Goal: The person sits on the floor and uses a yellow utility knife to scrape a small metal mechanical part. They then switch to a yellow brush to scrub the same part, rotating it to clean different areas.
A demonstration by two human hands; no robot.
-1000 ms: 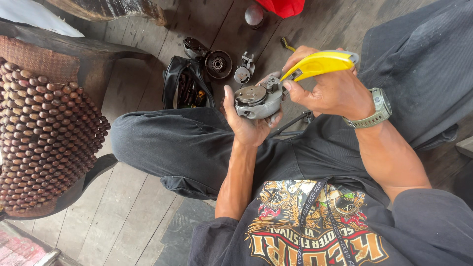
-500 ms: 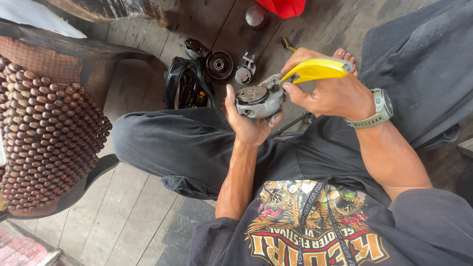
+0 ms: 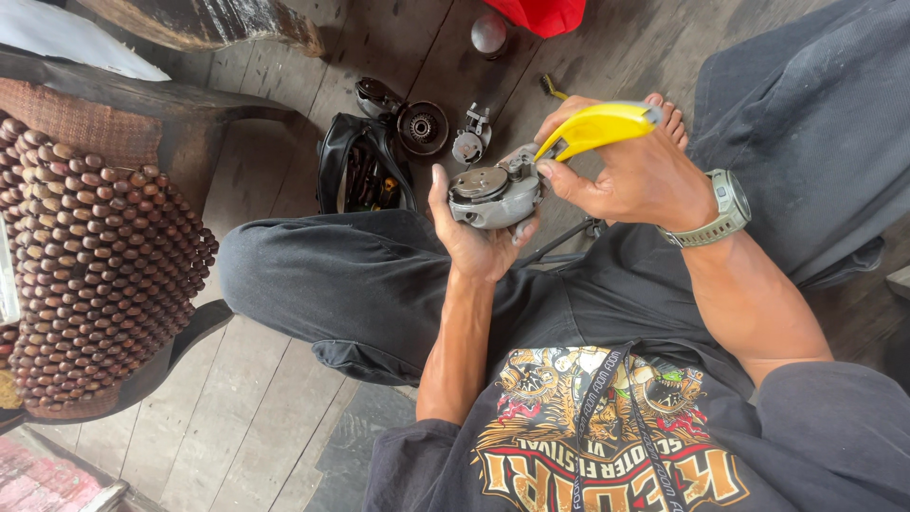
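My left hand (image 3: 474, 242) cradles a grey metal housing with a round cover (image 3: 493, 194) from below, thumb up along its left side. My right hand (image 3: 635, 175), with a grey wristwatch on the wrist, grips yellow-handled pliers (image 3: 595, 128) whose tip touches the top right of the housing. Both hands are raised above my crossed legs in dark trousers.
On the wooden floor beyond my knee lie an open black tool pouch (image 3: 360, 175), a round dark metal part (image 3: 422, 126), a small grey part (image 3: 469, 142) and a pale ball (image 3: 488, 33). A chair with a brown beaded seat cover (image 3: 95, 256) stands at the left.
The housing and the pliers have shifted slightly lower and left in my hands; the grip on both is unchanged.
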